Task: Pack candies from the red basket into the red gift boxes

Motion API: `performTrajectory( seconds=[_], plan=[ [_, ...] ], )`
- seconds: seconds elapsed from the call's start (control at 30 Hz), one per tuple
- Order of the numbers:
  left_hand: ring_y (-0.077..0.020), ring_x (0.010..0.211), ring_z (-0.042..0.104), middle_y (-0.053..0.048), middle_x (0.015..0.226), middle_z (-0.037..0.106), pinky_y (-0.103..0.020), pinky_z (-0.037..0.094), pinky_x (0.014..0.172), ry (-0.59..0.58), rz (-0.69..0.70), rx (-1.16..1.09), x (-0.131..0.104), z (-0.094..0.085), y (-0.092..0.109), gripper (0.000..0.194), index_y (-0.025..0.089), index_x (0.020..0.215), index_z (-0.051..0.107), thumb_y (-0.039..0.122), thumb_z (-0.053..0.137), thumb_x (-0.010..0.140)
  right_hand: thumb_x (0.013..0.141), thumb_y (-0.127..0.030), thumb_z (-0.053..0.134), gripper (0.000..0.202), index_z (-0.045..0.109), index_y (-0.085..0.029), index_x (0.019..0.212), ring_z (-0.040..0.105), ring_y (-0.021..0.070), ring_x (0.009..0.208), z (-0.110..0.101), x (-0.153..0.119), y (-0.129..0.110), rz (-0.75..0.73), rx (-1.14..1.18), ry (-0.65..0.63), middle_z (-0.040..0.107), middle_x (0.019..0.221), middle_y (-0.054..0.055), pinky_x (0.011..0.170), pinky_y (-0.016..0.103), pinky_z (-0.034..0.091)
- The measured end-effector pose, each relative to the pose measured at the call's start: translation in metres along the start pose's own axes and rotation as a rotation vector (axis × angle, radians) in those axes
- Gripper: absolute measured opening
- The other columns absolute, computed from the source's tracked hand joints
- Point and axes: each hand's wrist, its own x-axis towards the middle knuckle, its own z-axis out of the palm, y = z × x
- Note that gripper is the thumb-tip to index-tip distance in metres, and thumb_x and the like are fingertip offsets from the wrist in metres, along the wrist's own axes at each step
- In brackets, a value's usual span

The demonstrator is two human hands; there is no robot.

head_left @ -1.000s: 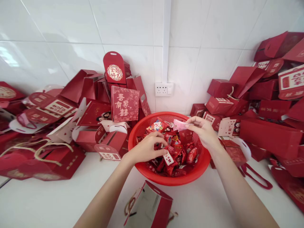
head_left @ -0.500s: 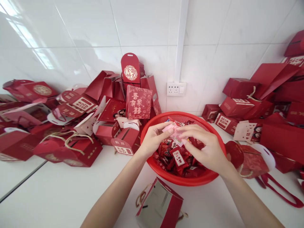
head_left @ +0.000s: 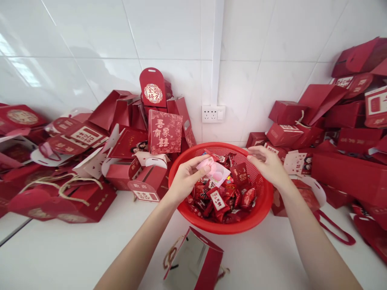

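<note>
Over the left part of a red plastic basket [head_left: 263, 205], my left hand [head_left: 191, 174] pinches a pink and clear candy packet [head_left: 218, 172] between thumb and fingers. My right hand [head_left: 267, 163] is at the basket's right rim with fingers apart and nothing in them. Inside the basket lie several red-wrapped candies [head_left: 219, 201], one with a white label. In front of the basket, near me, stands a red gift box [head_left: 208, 266] with its top open, a pale inside and twisted rope handles. It looks bare inside.
Red gift boxes [head_left: 87, 197] are heaped along the left, some with rope handles. Another stack of red boxes [head_left: 341, 169] fills the right side. Behind the basket, a socket [head_left: 213, 114] sits on the white tiled wall [head_left: 169, 36].
My right hand has let go of the pink packet and moved right to the basket's rim. The packet stays in my left hand. The view has turned slightly right.
</note>
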Motion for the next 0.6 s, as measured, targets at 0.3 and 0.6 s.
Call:
performTrajectory(
  seconds=[0.3, 0.6],
  plan=[
    [-0.0164, 0.076, 0.070, -0.004, 0.089, 0.077, -0.027, 0.057, 0.074, 0.019, -0.010, -0.020, 0.002, -0.003, -0.007, 0.058, 0.017, 0.124, 0.066, 0.042, 0.084, 0.076, 0.078, -0.044, 0.071, 0.044, 0.070, -0.020, 0.114, 0.067, 0.0324, 0.117, 0.013, -0.004, 0.018, 0.006, -0.220, -0.491, 0.073, 0.125, 0.012, 0.105, 0.050, 0.049],
    [-0.0165, 0.078, 0.068, -0.003, 0.084, 0.076, -0.026, 0.055, 0.076, 0.051, 0.010, -0.012, 0.004, -0.001, -0.007, 0.055, 0.015, 0.119, 0.067, 0.041, 0.085, 0.073, 0.072, -0.040, 0.073, 0.026, 0.072, -0.018, 0.085, 0.070, 0.0245, 0.076, 0.016, -0.001, 0.017, 0.047, -0.077, -0.383, 0.077, 0.085, 0.006, 0.073, 0.037, 0.056]
  ],
)
